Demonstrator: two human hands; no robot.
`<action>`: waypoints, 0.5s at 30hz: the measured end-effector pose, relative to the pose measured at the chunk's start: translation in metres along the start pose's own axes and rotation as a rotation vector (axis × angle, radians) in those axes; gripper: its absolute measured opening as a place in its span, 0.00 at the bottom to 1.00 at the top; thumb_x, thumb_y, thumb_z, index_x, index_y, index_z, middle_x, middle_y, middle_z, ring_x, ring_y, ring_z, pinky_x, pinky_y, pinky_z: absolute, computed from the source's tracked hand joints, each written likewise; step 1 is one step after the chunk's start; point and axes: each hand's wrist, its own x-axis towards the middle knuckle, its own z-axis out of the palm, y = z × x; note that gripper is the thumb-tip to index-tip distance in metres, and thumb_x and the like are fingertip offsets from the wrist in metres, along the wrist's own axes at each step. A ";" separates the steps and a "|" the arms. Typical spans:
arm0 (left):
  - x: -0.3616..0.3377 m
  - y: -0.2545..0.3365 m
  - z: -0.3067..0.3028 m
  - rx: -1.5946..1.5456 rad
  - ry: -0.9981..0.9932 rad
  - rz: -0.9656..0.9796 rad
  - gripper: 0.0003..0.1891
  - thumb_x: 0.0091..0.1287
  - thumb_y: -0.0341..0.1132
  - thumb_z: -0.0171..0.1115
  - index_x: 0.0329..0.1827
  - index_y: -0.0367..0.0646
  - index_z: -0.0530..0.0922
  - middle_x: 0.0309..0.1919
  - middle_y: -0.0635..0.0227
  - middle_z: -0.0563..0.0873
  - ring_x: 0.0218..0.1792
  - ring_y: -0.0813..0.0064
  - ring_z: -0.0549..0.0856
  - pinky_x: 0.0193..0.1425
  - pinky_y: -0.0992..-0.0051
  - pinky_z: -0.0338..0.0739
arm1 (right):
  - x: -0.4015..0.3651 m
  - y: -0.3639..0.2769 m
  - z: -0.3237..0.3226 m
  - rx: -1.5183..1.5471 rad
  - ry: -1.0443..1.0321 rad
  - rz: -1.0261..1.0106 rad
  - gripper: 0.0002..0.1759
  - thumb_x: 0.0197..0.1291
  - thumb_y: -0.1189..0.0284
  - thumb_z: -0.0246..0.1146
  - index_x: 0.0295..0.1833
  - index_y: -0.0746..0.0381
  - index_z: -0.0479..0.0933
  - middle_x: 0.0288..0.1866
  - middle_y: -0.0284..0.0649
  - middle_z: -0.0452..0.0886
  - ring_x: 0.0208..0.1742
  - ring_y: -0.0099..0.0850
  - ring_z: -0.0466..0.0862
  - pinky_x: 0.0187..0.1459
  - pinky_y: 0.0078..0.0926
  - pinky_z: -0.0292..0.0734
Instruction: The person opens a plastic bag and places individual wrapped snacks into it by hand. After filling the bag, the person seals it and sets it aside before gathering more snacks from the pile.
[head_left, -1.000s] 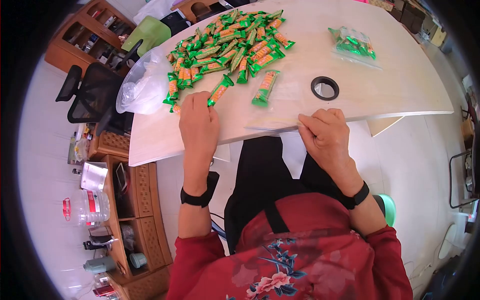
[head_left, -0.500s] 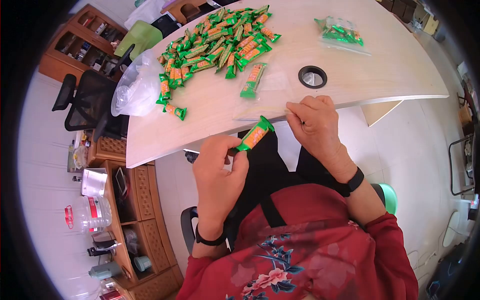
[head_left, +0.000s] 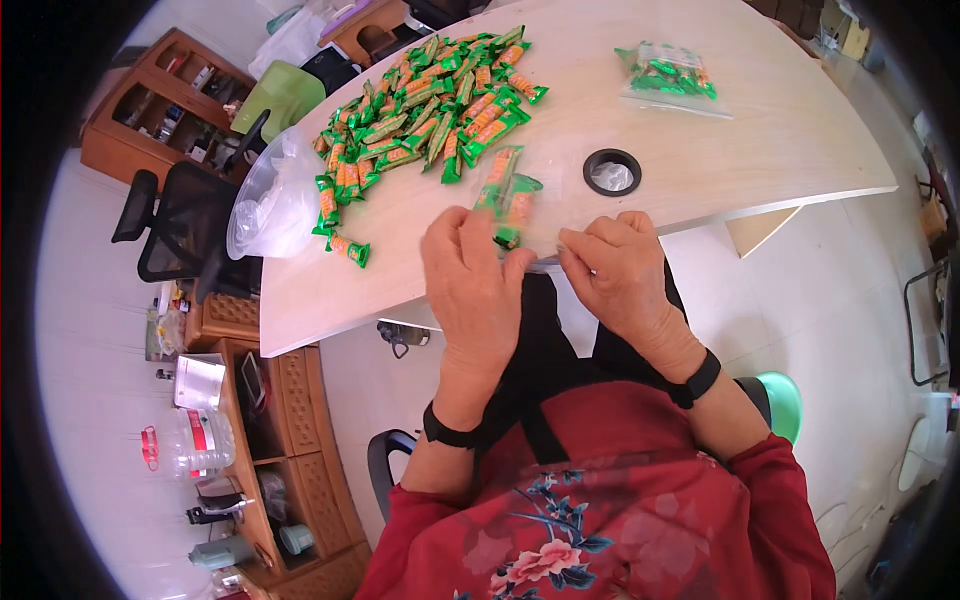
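Observation:
A clear plastic bag (head_left: 546, 205) lies at the table's near edge with two green-and-orange wrapped bars in it or on it. The nearer bar (head_left: 518, 207) is just beyond the fingers of my left hand (head_left: 465, 275). Those fingers are blurred at the bag's near side, and whether they grip anything is unclear. My right hand (head_left: 618, 270) pinches the bag's right corner. To the upper left spreads a pile of the same wrapped bars (head_left: 430, 100).
A black ring (head_left: 612, 172) lies right of the bag. Farther back sits a filled clear bag of bars (head_left: 672, 78). A clear bowl holding plastic bags (head_left: 262, 215) stands at the table's left edge. A black chair (head_left: 185, 215) is beyond it.
My left hand has moved forward and right to the bag. The bar it held is now beside the other bar at the bag. My right hand still pinches the bag's corner.

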 end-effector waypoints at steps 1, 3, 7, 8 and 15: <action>0.004 -0.001 -0.001 0.113 0.055 0.071 0.26 0.50 0.28 0.75 0.54 0.41 0.78 0.50 0.58 0.77 0.49 0.56 0.77 0.52 0.63 0.75 | 0.000 0.000 0.000 0.002 0.003 -0.006 0.10 0.44 0.75 0.71 0.36 0.58 0.81 0.26 0.34 0.74 0.28 0.36 0.75 0.39 0.33 0.67; 0.013 0.001 -0.007 0.123 0.003 0.079 0.26 0.50 0.29 0.75 0.55 0.42 0.78 0.50 0.57 0.76 0.52 0.55 0.76 0.54 0.62 0.72 | 0.000 0.000 0.000 0.008 0.006 -0.003 0.11 0.44 0.75 0.71 0.36 0.58 0.81 0.26 0.34 0.74 0.28 0.36 0.75 0.39 0.33 0.67; 0.029 -0.006 0.002 0.121 -0.115 0.189 0.26 0.48 0.32 0.76 0.53 0.44 0.79 0.49 0.58 0.75 0.51 0.55 0.74 0.52 0.60 0.68 | -0.001 0.001 0.000 0.021 0.006 -0.020 0.11 0.43 0.75 0.72 0.36 0.58 0.81 0.26 0.34 0.73 0.28 0.36 0.74 0.38 0.33 0.67; 0.031 -0.011 0.010 0.123 -0.112 0.189 0.26 0.48 0.32 0.76 0.53 0.44 0.79 0.49 0.58 0.75 0.51 0.55 0.74 0.52 0.60 0.68 | -0.001 0.001 0.000 0.023 0.007 -0.023 0.11 0.43 0.75 0.72 0.36 0.58 0.81 0.26 0.34 0.73 0.28 0.36 0.74 0.38 0.33 0.67; 0.042 -0.020 0.045 0.121 -0.084 0.074 0.11 0.56 0.33 0.70 0.41 0.44 0.79 0.40 0.61 0.78 0.45 0.56 0.77 0.47 0.60 0.71 | -0.001 0.001 -0.002 0.012 -0.016 -0.019 0.10 0.44 0.75 0.71 0.35 0.58 0.80 0.26 0.34 0.73 0.28 0.36 0.73 0.39 0.33 0.67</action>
